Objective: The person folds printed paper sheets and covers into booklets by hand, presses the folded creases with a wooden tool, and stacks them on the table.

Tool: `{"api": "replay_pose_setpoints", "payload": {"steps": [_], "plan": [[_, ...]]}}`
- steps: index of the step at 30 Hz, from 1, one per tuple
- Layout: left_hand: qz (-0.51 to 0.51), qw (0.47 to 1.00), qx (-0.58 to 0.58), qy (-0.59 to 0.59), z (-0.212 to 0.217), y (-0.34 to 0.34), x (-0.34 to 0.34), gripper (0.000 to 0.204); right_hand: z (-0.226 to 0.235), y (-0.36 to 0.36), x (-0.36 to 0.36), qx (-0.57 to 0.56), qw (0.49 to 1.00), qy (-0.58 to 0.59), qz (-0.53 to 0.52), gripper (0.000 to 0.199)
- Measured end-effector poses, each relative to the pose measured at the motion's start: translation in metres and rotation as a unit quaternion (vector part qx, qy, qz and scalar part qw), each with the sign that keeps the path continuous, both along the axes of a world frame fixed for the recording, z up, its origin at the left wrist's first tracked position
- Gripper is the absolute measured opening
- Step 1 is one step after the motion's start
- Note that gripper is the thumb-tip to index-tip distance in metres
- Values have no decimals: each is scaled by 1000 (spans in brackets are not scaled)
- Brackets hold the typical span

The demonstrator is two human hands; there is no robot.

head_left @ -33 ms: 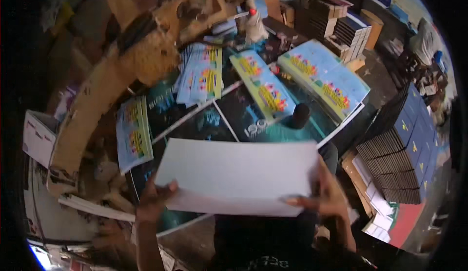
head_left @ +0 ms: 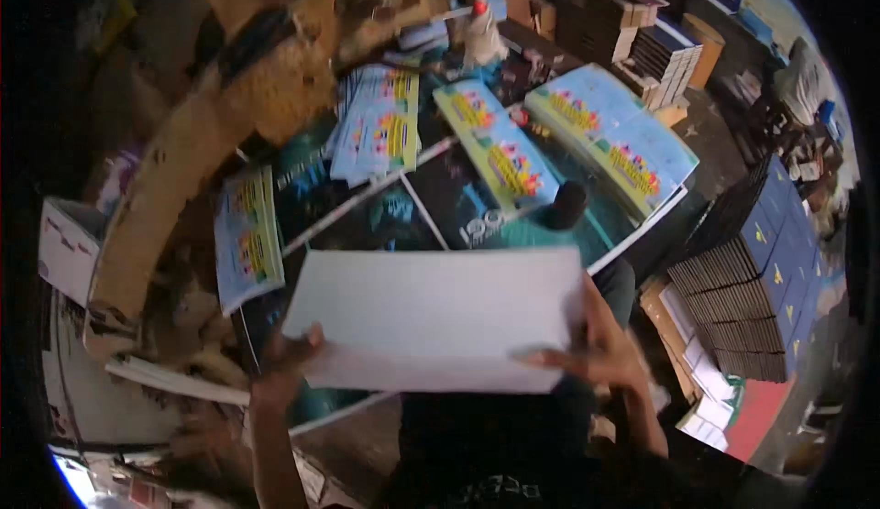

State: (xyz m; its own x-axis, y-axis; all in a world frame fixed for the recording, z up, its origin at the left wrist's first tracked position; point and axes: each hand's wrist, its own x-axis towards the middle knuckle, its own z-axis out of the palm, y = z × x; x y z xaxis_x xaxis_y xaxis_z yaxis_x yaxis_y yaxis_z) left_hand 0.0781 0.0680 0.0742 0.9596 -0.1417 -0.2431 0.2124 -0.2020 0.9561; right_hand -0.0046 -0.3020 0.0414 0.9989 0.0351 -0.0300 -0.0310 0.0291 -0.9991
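Observation:
Between my two hands I hold a wide white sheet or thin stack of paper (head_left: 431, 317), level over the near part of the table. My left hand (head_left: 291, 353) is closed on its left end, thumb on top. Toward the near right corner my right hand (head_left: 600, 349) grips it, thumb across the top face and fingers along the side edge. Whether it is one sheet or several I cannot tell. Beyond it lie light blue and yellow printed covers: a pile at the left (head_left: 249, 239), a fanned pile (head_left: 378, 129), a middle strip (head_left: 500, 142) and a thick stack (head_left: 612, 138).
Dark printed sheets cover the table (head_left: 353, 220). A dark round object (head_left: 568, 202) stands near the middle covers. Curved brown cardboard (head_left: 174, 188) borders the left. Tall stacks of dark blue books (head_left: 742, 275) rise at the right. A whitish bag-like object (head_left: 483, 42) sits at the back.
Both hands and the white paper have shifted slightly left and up in the picture. The view itself has moved a little too. My grip looks the same.

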Motion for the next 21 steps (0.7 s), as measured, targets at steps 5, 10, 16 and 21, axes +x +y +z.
{"api": "replay_pose_setpoints", "payload": {"steps": [5,10,16,21], "plan": [[79,993,-62,69,-65,30,21,53,-46,22,109,-46,994,3,103,92],[73,983,154,-68,-112,38,35,44,-78,38,144,-214,974,3,71,85],[29,975,106,-192,-112,49,37,42,-62,47,142,-99,992,-55,63,76],[-58,984,72,-152,-117,66,57,50,-68,37,149,-93,989,15,112,49]]}}
